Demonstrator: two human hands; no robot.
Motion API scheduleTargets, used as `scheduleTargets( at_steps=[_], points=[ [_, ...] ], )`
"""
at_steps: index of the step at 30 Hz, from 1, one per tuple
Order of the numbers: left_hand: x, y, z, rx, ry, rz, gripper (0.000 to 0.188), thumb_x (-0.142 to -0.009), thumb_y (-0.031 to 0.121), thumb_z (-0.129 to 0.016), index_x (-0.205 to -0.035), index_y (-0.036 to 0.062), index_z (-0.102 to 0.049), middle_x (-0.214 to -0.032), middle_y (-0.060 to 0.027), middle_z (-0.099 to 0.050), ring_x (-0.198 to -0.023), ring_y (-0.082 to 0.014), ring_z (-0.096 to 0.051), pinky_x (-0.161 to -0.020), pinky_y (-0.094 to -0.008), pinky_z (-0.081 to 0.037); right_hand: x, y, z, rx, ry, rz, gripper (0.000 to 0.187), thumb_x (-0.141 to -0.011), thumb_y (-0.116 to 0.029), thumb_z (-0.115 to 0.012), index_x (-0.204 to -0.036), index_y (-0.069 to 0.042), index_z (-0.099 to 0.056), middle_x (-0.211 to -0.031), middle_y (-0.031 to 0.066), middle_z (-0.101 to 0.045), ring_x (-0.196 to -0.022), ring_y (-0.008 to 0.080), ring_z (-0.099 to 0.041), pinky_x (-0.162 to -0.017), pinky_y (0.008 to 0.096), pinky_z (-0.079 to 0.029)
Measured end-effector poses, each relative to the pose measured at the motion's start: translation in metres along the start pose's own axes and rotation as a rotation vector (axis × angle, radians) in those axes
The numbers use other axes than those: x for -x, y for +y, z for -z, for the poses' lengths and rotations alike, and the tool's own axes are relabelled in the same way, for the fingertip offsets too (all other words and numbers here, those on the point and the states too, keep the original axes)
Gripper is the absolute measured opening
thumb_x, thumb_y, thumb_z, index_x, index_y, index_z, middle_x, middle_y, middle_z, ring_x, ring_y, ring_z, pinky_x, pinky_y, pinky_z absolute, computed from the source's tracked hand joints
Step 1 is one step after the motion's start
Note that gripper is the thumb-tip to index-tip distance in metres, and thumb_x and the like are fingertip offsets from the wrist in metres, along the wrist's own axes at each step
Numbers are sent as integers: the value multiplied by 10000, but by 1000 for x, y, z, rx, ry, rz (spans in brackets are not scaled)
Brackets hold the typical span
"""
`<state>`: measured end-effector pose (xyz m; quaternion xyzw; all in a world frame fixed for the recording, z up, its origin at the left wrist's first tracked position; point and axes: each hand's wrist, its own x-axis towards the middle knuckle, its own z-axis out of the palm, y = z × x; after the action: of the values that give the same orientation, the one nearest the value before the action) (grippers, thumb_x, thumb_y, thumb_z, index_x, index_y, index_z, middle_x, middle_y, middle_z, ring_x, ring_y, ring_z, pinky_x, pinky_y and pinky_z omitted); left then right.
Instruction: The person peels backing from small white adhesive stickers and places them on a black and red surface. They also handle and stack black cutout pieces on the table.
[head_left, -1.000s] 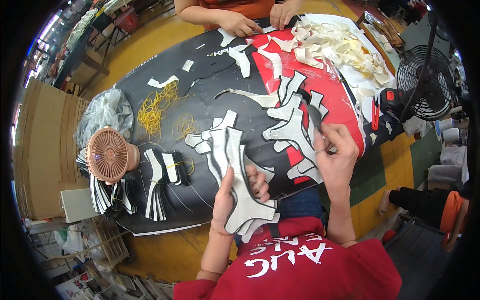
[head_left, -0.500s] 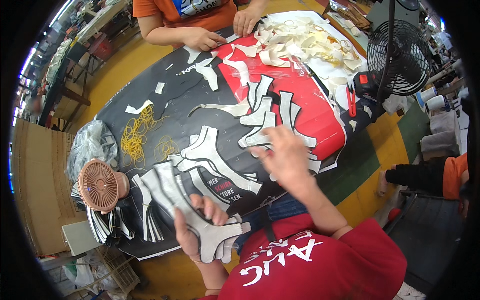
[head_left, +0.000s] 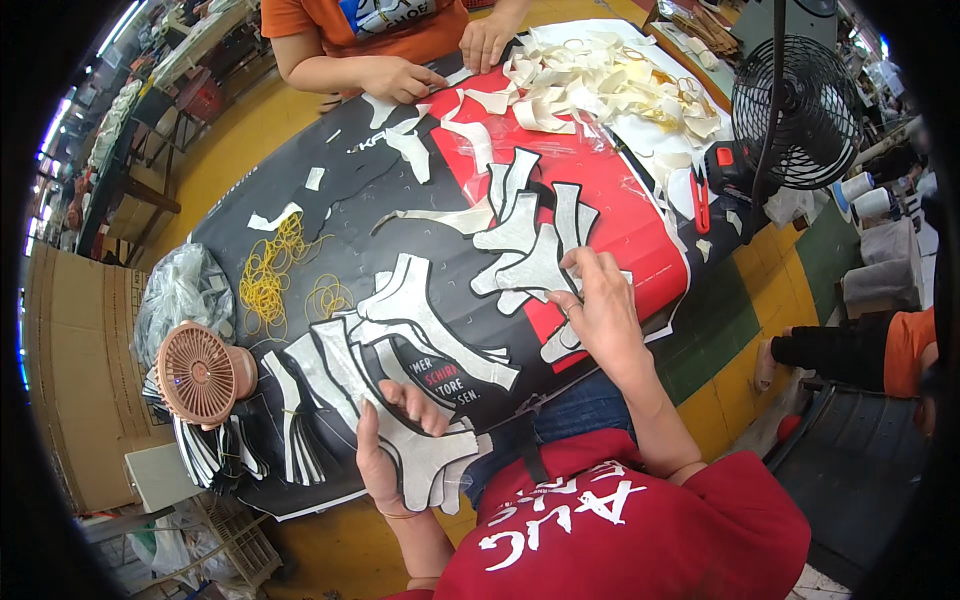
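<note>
My left hand (head_left: 385, 455) is closed around a small stack of grey-white, dark-edged cut pieces (head_left: 435, 452), which fan out toward the far left. The thumb lies along the near side and the fingers curl over the top. My right hand (head_left: 608, 310) is at a loose group of similar Y-shaped pieces, thumb and forefinger closed on the edge of one cut piece (head_left: 535, 268). More cut pieces (head_left: 515, 222) overlap just beyond it. Between my hands lies another overlapping pile of cut pieces (head_left: 405, 300).
Yellow rubber bands (head_left: 270, 268), a pink fan (head_left: 205, 372) and a plastic bag (head_left: 185, 295) are at the left. Cream scraps (head_left: 590, 85) heap at the far right, near a red-handled cutter (head_left: 701, 200) and black fan (head_left: 795, 115). A co-worker's hands (head_left: 400, 78) work across the table.
My right hand, blurred above the pieces before, has come down and closed on one's edge. My left hand keeps its stack, shifted slightly. The co-worker's hands stay nearly in place.
</note>
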<state>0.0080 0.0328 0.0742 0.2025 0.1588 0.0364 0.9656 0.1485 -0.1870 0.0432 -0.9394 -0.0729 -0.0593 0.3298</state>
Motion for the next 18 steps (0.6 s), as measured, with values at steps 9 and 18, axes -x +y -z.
scheduleTargets(
  at_steps=[9,18],
  points=[
    [17,7,-4,48,-118,-59,300,-993,363,-531,-1039,82,-439,-858,-91,-460,-732,-200,-452,-687,-340,-389,-10,-55,2,-584,-182,82,282,-860,-68,-745,-1101,5,-616,-659,47,-526,-580,73,-460,-548,268,-403],
    [9,-1,-14,-8,-87,66,263,-1039,341,-423,-1072,80,-442,-758,-42,-449,-594,-160,-443,-671,-346,-397,-16,-48,-16,-178,-251,210,441,-831,-302,-780,-1146,-45,-608,-991,153,-619,-923,315,-644,-811,420,-513]
  ],
)
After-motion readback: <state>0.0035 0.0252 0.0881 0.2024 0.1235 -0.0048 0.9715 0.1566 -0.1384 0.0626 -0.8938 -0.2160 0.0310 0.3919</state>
